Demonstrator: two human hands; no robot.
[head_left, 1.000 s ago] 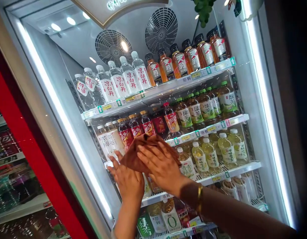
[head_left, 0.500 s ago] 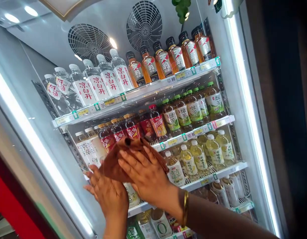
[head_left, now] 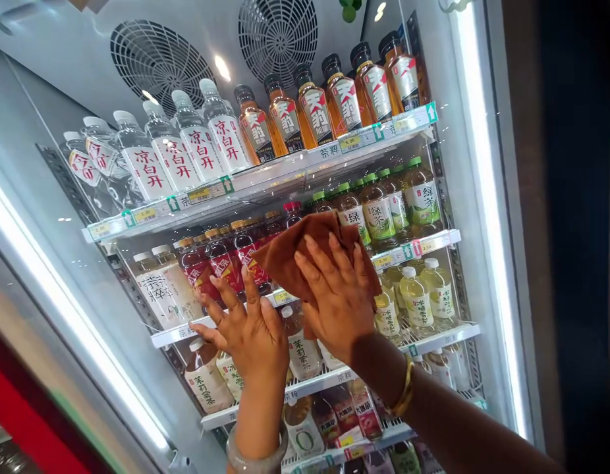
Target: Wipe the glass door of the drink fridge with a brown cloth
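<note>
My right hand (head_left: 334, 296), with a gold bangle at its wrist, lies over a brown cleaning cloth (head_left: 295, 250) and holds it flat against the clear glass of a drinks fridge. The cloth's far edge is folded, and it covers part of the red-labelled and green tea bottles behind. Lower and to the left, my left hand (head_left: 253, 329) is open, fingers spread, with nothing in it. It is at the glass or just in front of it; I cannot tell whether it touches. A pale bangle (head_left: 258, 454) circles that wrist.
Behind the glass, shelves carry clear water bottles (head_left: 147, 168), amber black-capped bottles (head_left: 315, 112), green tea bottles (head_left: 423, 197) and pale yellow drinks (head_left: 418, 303). Light strips (head_left: 487, 197) run down both sides. Two round fan grilles (head_left: 278, 39) are above, and a red panel (head_left: 33, 415) is at lower left.
My right hand has slid the cloth to the right and upward across the glass. My left hand has moved right, apart from the cloth, with its fingers more spread. The view has shifted slightly.
</note>
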